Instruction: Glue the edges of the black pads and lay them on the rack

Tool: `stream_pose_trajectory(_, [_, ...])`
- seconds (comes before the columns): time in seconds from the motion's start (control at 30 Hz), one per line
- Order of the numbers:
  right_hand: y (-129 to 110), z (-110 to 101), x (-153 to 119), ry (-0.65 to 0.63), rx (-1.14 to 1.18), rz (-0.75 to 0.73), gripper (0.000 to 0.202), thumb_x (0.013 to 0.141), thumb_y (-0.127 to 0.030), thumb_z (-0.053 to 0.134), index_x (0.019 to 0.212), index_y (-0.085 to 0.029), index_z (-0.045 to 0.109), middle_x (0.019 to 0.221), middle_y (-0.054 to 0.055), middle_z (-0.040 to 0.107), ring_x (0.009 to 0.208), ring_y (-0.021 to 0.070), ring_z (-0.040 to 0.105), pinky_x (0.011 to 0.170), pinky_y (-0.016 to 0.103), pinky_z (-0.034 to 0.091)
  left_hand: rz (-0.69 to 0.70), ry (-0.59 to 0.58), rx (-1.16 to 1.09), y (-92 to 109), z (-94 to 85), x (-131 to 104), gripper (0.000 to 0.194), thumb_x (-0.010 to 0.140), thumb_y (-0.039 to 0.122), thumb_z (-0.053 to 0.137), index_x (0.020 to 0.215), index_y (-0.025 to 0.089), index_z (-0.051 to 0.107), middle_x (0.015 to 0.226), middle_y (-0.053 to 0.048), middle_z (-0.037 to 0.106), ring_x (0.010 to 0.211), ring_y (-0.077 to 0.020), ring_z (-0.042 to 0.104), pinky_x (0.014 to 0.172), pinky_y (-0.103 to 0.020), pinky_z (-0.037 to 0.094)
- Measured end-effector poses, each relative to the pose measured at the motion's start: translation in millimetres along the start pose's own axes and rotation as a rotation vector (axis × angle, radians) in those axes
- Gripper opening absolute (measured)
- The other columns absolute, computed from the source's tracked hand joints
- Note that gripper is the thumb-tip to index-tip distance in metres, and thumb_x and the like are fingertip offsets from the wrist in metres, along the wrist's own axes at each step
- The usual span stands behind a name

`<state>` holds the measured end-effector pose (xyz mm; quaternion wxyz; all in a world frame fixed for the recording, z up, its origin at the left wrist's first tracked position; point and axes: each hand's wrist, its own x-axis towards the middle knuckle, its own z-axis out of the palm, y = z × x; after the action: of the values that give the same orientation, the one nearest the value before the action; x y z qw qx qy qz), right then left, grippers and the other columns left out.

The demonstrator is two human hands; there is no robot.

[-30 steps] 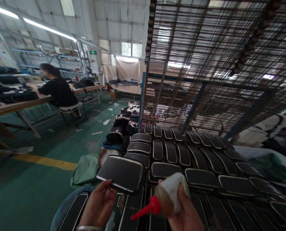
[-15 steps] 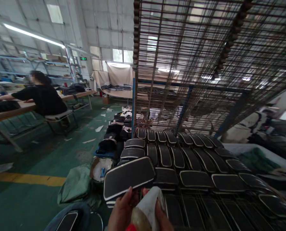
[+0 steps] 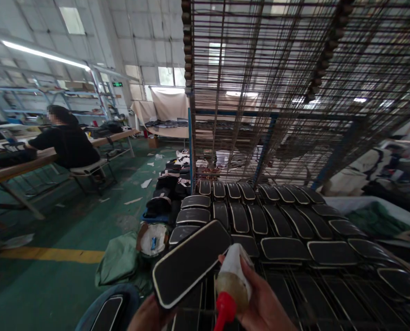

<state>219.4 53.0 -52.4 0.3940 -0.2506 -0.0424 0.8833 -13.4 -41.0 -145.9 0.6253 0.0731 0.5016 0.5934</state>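
Note:
My left hand (image 3: pixel 150 315), at the bottom of the view, grips the near end of a black oblong panel (image 3: pixel 193 264) with rounded corners and a whitish line round its edge. The panel slants up to the right. My right hand (image 3: pixel 265 301) is wrapped round a squeeze bottle (image 3: pixel 233 281) with a pale covering and a red nozzle (image 3: pixel 225 309) that points down toward me. The bottle is just right of the panel; whether they touch I cannot tell. Similar edged panels (image 3: pixel 289 248) lie in rows beyond and beneath both hands.
A rusty wire-mesh rack (image 3: pixel 232 69) leans up above the rows. To the left are a round tub (image 3: pixel 153 239), a green bag (image 3: pixel 118 262) and a blue-rimmed seat (image 3: pixel 129 299) bearing another panel. A person (image 3: pixel 66 140) sits at a long table (image 3: pixel 49 158) farther left.
My hands have moved apart; the bottle went right and its red nozzle shows more. The panel now slants more steeply, and my left hand has shifted down and left to its near end.

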Motion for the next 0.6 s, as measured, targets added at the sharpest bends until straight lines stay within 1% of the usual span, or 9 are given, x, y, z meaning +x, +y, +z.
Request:
stream_pose_trajectory(0.03, [-7.0,3.0,-2.6,0.0,-0.034,0.026,0.05,0.063,-0.027,0.094,0.103,-0.007,0.073,0.093,0.014,0.075,0.075,0.0211,0.07,0.066,0.029,0.056,0.015,0.002,0.004,17.9,-9.0,-3.7,0.033,0.067,0.044,0.081,0.089,0.019,0.078,0.098,-0.008,0.079,0.095,-0.0255,0.071,0.087,-0.033,0.052])
stream_pose_trajectory(0.1, [-17.3,9.6,-5.6,-0.012,-0.12,0.087,0.049,0.067,-0.027,0.093,0.105,-0.004,0.071,0.092,0.016,0.075,0.073,0.0204,0.07,0.065,0.028,0.056,-0.058,-0.135,0.093,58.2,-13.1,-12.9,0.049,0.079,0.058,0.064,0.1,0.015,0.076,0.107,-0.012,0.077,0.102,-0.0272,0.069,0.095,-0.037,0.049])
stream_pose_trajectory(0.13, [-20.4,13.2,-5.7,-0.019,-0.166,0.108,0.049,0.067,-0.027,0.093,0.104,-0.003,0.071,0.092,0.016,0.074,0.073,0.0204,0.069,0.065,0.028,0.056,-0.079,-0.23,0.165,77.7,-8.2,-17.7,0.058,0.083,0.062,0.056,0.107,0.012,0.074,0.111,-0.015,0.075,0.106,-0.0296,0.067,0.098,-0.041,0.047])
stream_pose_trajectory(0.17, [-22.1,16.9,-4.8,-0.025,-0.21,0.123,0.049,0.066,-0.027,0.093,0.103,-0.003,0.071,0.091,0.015,0.074,0.073,0.0205,0.069,0.067,0.029,0.057,-0.088,-0.3,0.247,95.0,0.5,-22.1,0.059,0.084,0.061,0.055,0.11,0.011,0.072,0.111,-0.017,0.075,0.107,-0.0308,0.067,0.097,-0.042,0.047])
stream_pose_trajectory(0.23, [-21.4,24.1,-0.2,-0.035,-0.301,0.145,0.05,0.064,-0.029,0.094,0.102,-0.005,0.072,0.091,0.013,0.075,0.075,0.0212,0.069,0.07,0.032,0.057,-0.022,-0.308,0.429,120.1,24.6,-28.1,0.042,0.081,0.048,0.067,0.108,0.016,0.072,0.105,-0.011,0.077,0.098,-0.0258,0.069,0.089,-0.037,0.049])
stream_pose_trajectory(0.33, [-14.4,31.9,8.1,-0.064,-0.392,0.153,0.05,0.064,-0.031,0.094,0.102,-0.006,0.072,0.088,0.011,0.074,0.074,0.0214,0.068,0.071,0.034,0.058,-0.028,-0.409,0.582,134.1,59.8,-29.3,0.037,0.076,0.026,0.074,0.112,0.02,0.069,0.106,-0.006,0.077,0.093,-0.0238,0.07,0.086,-0.037,0.051])
stream_pose_trajectory(0.4, [-11.4,33.6,10.5,-0.085,-0.412,0.154,0.049,0.065,-0.032,0.093,0.101,-0.007,0.072,0.086,0.011,0.074,0.074,0.0217,0.068,0.072,0.035,0.058,-0.034,-0.49,0.625,133.9,72.9,-27.3,0.041,0.074,0.016,0.072,0.114,0.02,0.068,0.105,-0.007,0.077,0.091,-0.0255,0.071,0.086,-0.041,0.052])
stream_pose_trajectory(0.5, [-19.4,32.0,7.1,-0.093,-0.418,0.067,0.046,0.07,-0.035,0.09,0.105,-0.01,0.072,0.096,0.012,0.075,0.079,0.0218,0.069,0.074,0.034,0.058,-0.021,-0.508,0.628,132.4,73.1,-27.6,0.044,0.072,0.01,0.067,0.114,0.02,0.069,0.101,-0.006,0.078,0.09,-0.0256,0.072,0.086,-0.041,0.053])
stream_pose_trajectory(0.6, [-44.0,31.3,-1.2,-0.075,-0.418,-0.184,0.044,0.078,-0.04,0.083,0.113,-0.017,0.069,0.114,0.013,0.071,0.096,0.0234,0.067,0.083,0.036,0.056,-0.071,-0.536,0.585,134.4,60.8,-36.0,0.046,0.074,0.01,0.064,0.118,0.022,0.067,0.105,-0.006,0.078,0.093,-0.0254,0.072,0.09,-0.042,0.053])
